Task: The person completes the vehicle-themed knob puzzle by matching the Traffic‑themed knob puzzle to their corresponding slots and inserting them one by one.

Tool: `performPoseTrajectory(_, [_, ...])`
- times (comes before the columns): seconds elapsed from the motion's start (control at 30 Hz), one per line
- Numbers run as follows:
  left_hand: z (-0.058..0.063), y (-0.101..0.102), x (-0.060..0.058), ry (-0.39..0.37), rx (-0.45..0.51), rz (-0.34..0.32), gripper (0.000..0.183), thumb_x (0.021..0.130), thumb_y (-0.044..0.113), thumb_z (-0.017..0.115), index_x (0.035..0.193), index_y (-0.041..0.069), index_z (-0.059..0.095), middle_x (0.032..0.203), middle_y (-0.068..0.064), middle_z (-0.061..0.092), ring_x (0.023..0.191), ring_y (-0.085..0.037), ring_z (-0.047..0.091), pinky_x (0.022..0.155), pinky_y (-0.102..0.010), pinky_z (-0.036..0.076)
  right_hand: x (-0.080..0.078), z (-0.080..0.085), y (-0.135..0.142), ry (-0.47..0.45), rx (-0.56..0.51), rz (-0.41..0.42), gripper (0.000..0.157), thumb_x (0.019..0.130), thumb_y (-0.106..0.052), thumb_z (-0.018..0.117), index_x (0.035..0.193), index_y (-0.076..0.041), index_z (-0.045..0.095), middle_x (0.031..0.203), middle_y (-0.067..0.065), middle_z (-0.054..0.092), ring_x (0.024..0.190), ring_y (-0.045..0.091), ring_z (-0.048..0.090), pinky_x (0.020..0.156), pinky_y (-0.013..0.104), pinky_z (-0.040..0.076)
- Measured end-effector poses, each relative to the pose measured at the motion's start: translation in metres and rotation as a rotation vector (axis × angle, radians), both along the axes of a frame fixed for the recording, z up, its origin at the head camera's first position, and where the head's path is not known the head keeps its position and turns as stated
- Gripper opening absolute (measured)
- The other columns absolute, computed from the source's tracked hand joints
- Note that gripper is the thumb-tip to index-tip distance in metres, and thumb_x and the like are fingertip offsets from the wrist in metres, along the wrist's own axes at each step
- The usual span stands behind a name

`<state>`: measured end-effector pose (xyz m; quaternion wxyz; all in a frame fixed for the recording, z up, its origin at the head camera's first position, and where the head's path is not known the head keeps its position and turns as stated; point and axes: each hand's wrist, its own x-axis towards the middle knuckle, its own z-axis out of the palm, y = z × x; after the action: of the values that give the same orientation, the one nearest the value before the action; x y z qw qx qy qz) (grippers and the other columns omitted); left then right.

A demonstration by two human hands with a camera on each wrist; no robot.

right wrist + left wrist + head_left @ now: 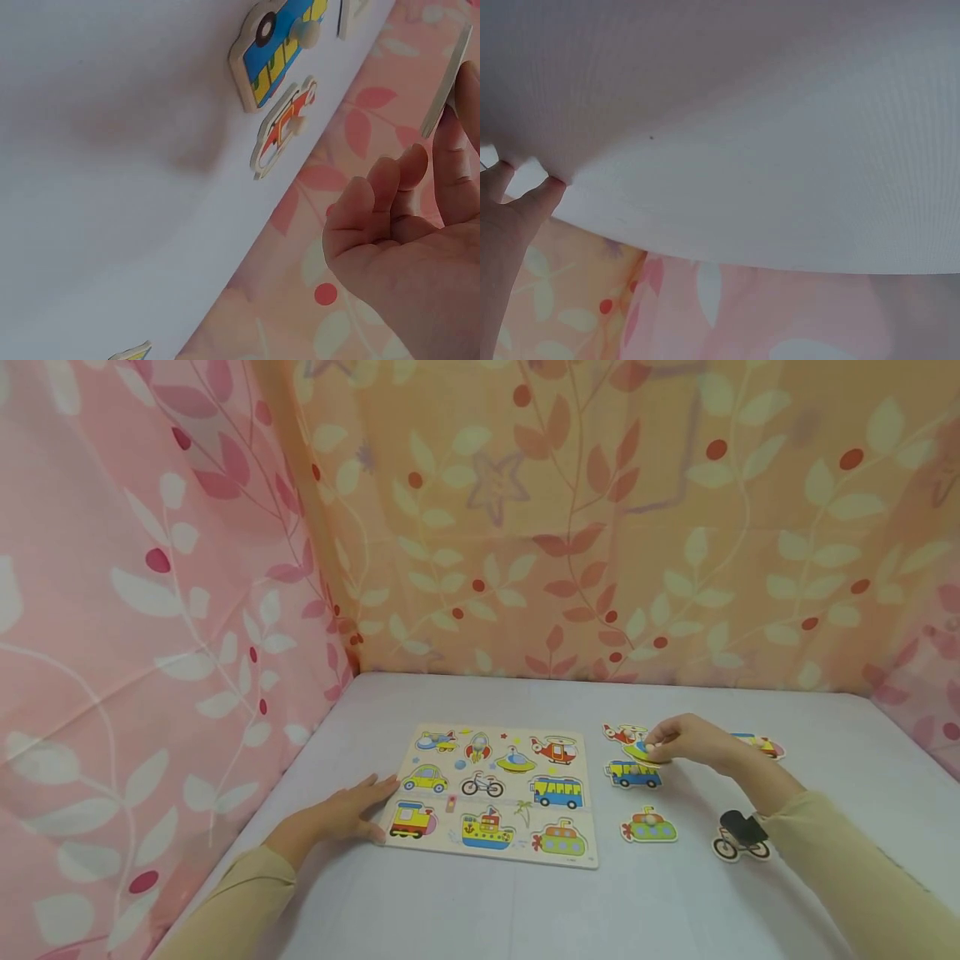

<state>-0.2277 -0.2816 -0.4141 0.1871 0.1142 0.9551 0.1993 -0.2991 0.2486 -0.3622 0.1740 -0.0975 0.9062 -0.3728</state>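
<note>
My right hand (697, 742) pinches a wooden flying saucer piece (637, 750) above the table, near the helicopter piece (619, 733) and the bus piece (632, 774). In the right wrist view the held piece (448, 82) shows edge-on between thumb and finger. The other fingers curl loosely. On the left, my left hand (341, 810) rests with extended fingers against the left edge of a wooden vehicle puzzle board (446, 839). The left wrist view shows only part of that hand (517, 210) at the tabletop.
A submarine piece (649, 827) lies right of the board. Further right, a bicycle piece (738, 847) is partly covered by the dark wrist camera (744, 828). Behind the right forearm lies a partly hidden colourful piece (763, 745). Flowered curtains (495, 568) enclose the white table.
</note>
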Motion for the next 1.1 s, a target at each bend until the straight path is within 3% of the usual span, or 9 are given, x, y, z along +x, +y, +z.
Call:
performPoseTrajectory(0.4, [0.0,0.0,0.001,0.008,0.017,-0.002,0.092,0.075,0.033,0.082,0.152,0.015,0.034,0.158,-0.015,0.025,0.146,-0.04,0.012,0.11,-0.067,0.01,-0.008,-0.006,-0.022,0.003,-0.038,0.01,0.029,0.086,-0.022,0.074,0.105,0.0,0.067,0.1,0.008,0.064,0.097,0.027,0.055,0.096,0.063,0.039])
performPoseTrajectory(0.67, [0.002,0.0,0.001,0.005,0.007,0.007,0.093,0.075,0.033,0.082,0.153,0.017,0.034,0.158,-0.015,0.024,0.146,-0.04,0.011,0.111,-0.066,0.009,-0.012,-0.007,-0.041,0.006,-0.056,0.024,0.027,0.087,-0.02,0.074,0.105,0.0,0.067,0.095,0.006,0.066,0.092,0.024,0.057,0.095,0.054,0.044])
performPoseTrajectory(1.1, [0.0,-0.002,-0.001,0.0,0.014,-0.005,0.094,0.075,0.037,0.081,0.153,0.017,0.033,0.158,-0.013,0.025,0.146,-0.039,0.011,0.11,-0.067,0.01,-0.019,-0.012,-0.067,0.017,-0.094,0.028,0.025,0.087,-0.019,0.073,0.104,-0.002,0.068,0.099,0.008,0.065,0.097,0.027,0.054,0.095,0.053,0.044])
